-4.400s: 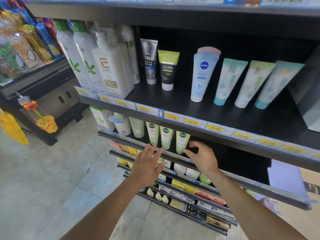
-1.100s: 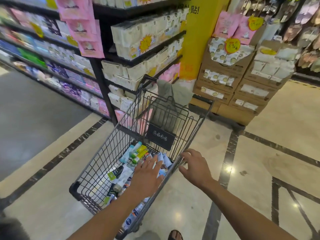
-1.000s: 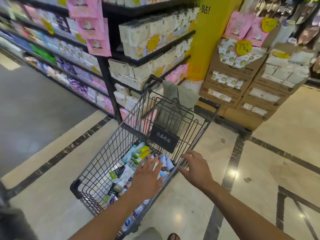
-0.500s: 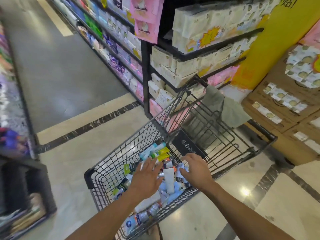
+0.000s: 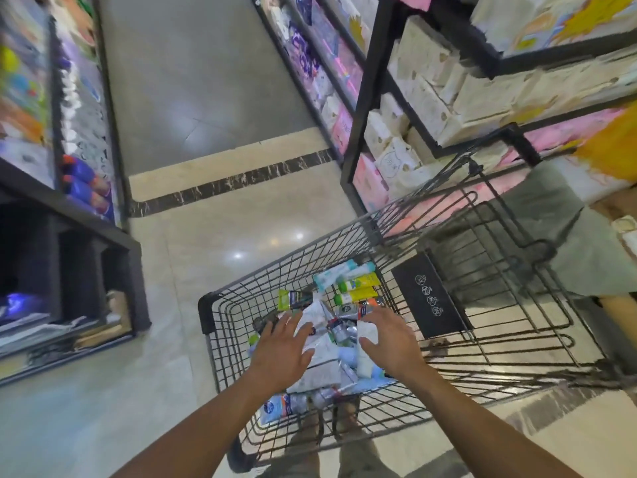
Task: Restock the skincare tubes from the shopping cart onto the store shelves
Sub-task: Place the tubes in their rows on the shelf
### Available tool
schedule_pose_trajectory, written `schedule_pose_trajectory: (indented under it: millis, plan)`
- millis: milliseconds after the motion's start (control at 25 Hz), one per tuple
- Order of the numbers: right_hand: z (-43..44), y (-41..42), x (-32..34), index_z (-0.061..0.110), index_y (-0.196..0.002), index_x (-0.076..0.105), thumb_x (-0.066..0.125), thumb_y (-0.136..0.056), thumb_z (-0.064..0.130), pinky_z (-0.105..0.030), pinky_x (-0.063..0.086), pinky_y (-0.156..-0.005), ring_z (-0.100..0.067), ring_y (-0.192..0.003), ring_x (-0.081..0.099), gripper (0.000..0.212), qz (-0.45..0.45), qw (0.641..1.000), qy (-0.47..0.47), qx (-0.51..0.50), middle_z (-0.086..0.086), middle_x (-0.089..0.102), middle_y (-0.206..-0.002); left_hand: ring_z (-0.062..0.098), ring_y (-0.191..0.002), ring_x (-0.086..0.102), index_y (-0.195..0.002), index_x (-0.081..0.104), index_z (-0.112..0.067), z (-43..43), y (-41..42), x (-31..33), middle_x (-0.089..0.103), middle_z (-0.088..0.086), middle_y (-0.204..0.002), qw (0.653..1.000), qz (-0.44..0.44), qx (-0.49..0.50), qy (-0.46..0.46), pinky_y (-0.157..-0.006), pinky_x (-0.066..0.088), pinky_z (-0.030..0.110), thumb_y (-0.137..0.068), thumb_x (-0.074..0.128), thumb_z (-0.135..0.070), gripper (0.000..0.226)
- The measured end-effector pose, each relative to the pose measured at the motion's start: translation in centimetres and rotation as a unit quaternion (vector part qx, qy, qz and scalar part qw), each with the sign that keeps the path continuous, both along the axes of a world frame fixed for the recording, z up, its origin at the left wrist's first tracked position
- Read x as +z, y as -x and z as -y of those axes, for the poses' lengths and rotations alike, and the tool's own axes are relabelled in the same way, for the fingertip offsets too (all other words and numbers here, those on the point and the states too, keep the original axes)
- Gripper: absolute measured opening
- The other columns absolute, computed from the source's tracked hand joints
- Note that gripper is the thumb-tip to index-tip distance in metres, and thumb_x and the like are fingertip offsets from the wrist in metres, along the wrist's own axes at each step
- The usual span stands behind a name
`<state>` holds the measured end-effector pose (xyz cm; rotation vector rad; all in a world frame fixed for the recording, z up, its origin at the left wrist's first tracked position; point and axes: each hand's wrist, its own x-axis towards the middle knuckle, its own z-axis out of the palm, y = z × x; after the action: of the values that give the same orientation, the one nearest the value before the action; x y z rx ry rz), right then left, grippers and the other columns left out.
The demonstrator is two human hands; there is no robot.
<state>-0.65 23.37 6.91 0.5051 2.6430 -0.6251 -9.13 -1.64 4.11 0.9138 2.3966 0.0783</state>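
Black shelving (image 5: 138,288) at the far left holds blurred goods, none clearly skincare, so the shelf to be filled is out of view. Next, the left hand (image 5: 281,345) hovers low over the cart (image 5: 206,307), fingers spread and straight, gripping nothing. Whether the fingertips touch the pile I cannot tell. Under and between both hands lie the tubes (image 5: 322,369), a loose heap on the cart floor. They are white, blue and silver, with yellow tubes (image 5: 362,280) toward the far end. The right hand (image 5: 391,339) is likewise spread, its thumb just beside a white tube (image 5: 364,357) but not curled round it. Further right, a grey cloth (image 5: 565,236) hangs over the cart's handle end, and paper packs (image 5: 413,108) fill the rack behind. Judging by the heap, many tubes are left to shelve. This round stands at the pick, with no tube yet in hand, and the carrying and placing are all ahead.
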Motion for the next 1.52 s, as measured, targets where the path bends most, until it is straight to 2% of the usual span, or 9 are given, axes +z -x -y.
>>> schedule_pose_trajectory:
  millis: [200, 400, 600, 920, 1000, 1200, 1320, 1440, 1520]
  plan:
    - [0.3, 1.7, -5.3, 0.020, -0.131, 0.061, 0.065, -0.091, 0.036, -0.041, 0.047, -0.098, -0.029, -0.127, 0.052, 0.044, 0.040, 0.997, 0.039, 0.050, -0.004, 0.056, -0.135, 0.033, -0.158, 0.015, -0.162, 0.025, -0.023, 1.2, -1.3, -3.8, 0.017, 0.009, -0.171, 0.996, 0.046, 0.051, 0.052, -0.124, 0.023, 0.058, -0.105, 0.040, -0.051, 0.065]
    - [0.3, 2.5, -10.4, 0.018, -0.132, 0.059, 0.069, -0.090, 0.031, -0.040, 0.045, -0.098, -0.030, -0.127, 0.050, 0.045, 0.093, 0.992, 0.073, 0.040, -0.008, 0.056, -0.132, 0.037, -0.139, 0.052, -0.146, 0.055, -0.018, 1.0, -3.4, -7.7, 0.050, 0.013, -0.155, 0.990, 0.092, 0.093, 0.054, -0.104, 0.049, 0.059, -0.095, 0.049, -0.050, 0.061]
    - [0.2, 4.5, -19.0, 0.012, -0.120, 0.059, 0.068, -0.081, 0.026, -0.044, 0.052, -0.089, -0.037, -0.111, 0.058, 0.043, 0.142, 0.984, 0.107, -0.003, -0.013, 0.062, -0.114, 0.033, -0.149, 0.038, -0.154, 0.045, -0.022, 0.8, -6.2, -11.7, 0.039, 0.007, -0.162, 0.984, 0.092, 0.145, 0.050, -0.113, 0.042, 0.056, -0.098, 0.027, -0.055, 0.067]
    - [3.5, 8.8, -24.3, 0.004, -0.130, 0.053, 0.066, -0.094, 0.036, -0.042, 0.054, -0.081, -0.037, -0.108, 0.061, 0.050, 0.151, 0.988, -0.003, 0.023, -0.020, 0.056, -0.125, 0.035, -0.132, 0.057, -0.140, 0.060, -0.018, 1.4, -8.2, -16.5, 0.061, 0.010, -0.143, 0.971, 0.117, 0.208, -0.004, -0.100, 0.055, 0.053, -0.095, 0.045, -0.046, 0.055]
    - [3.6, 9.0, -24.8, 0.006, -0.122, 0.056, 0.065, -0.095, 0.031, -0.039, 0.054, -0.075, -0.036, -0.103, 0.064, 0.038, 0.150, 0.988, -0.003, 0.033, -0.017, 0.059, -0.120, 0.033, -0.133, 0.056, -0.141, 0.057, -0.018, 1.3, -8.0, -16.8, 0.060, 0.011, -0.143, 0.965, 0.125, 0.228, -0.022, -0.098, 0.055, 0.052, -0.096, 0.045, -0.044, 0.054]
    - [2.3, 7.6, -23.0, 0.015, -0.096, 0.057, 0.069, -0.090, 0.032, -0.037, 0.051, -0.070, -0.026, -0.086, 0.060, 0.022, 0.098, 0.991, 0.095, -0.007, -0.008, 0.058, -0.100, 0.025, -0.144, 0.042, -0.151, 0.047, -0.017, 0.1, -7.3, -15.8, 0.049, 0.006, -0.154, 0.932, 0.177, 0.309, -0.071, -0.116, 0.039, 0.041, -0.104, 0.053, -0.033, 0.050]
    - [1.4, 6.3, -20.6, 0.022, -0.087, 0.058, 0.072, -0.085, 0.036, -0.042, 0.055, -0.067, -0.020, -0.072, 0.058, 0.021, 0.085, 0.980, 0.177, -0.014, 0.001, 0.057, -0.082, 0.021, -0.136, 0.049, -0.151, 0.047, -0.021, -1.8, -6.2, -15.1, 0.051, 0.003, -0.152, 0.868, 0.262, 0.411, -0.099, -0.112, 0.042, 0.038, -0.106, 0.051, -0.034, 0.047]
    - [1.0, 5.0, -17.3, 0.029, -0.081, 0.052, 0.073, -0.083, 0.033, -0.042, 0.055, -0.069, -0.018, -0.074, 0.060, 0.021, 0.083, 0.975, 0.208, 0.005, 0.005, 0.056, -0.084, 0.014, -0.109, 0.058, -0.142, 0.053, -0.026, -4.9, -4.2, -13.0, 0.058, 0.001, -0.140, 0.670, 0.421, 0.591, -0.157, -0.097, 0.047, 0.032, -0.107, 0.049, -0.040, 0.037]
    - [1.3, 4.0, -15.2, 0.031, -0.092, 0.059, 0.074, -0.083, 0.035, -0.037, 0.055, -0.072, -0.013, -0.080, 0.063, 0.018, 0.079, 0.971, 0.226, 0.017, 0.007, 0.059, -0.092, 0.015, -0.115, 0.059, -0.137, 0.056, -0.029, -6.5, -3.7, -11.6, 0.062, -0.003, -0.135, 0.548, 0.499, 0.639, -0.207, -0.099, 0.044, 0.035, -0.107, 0.043, -0.051, 0.039]
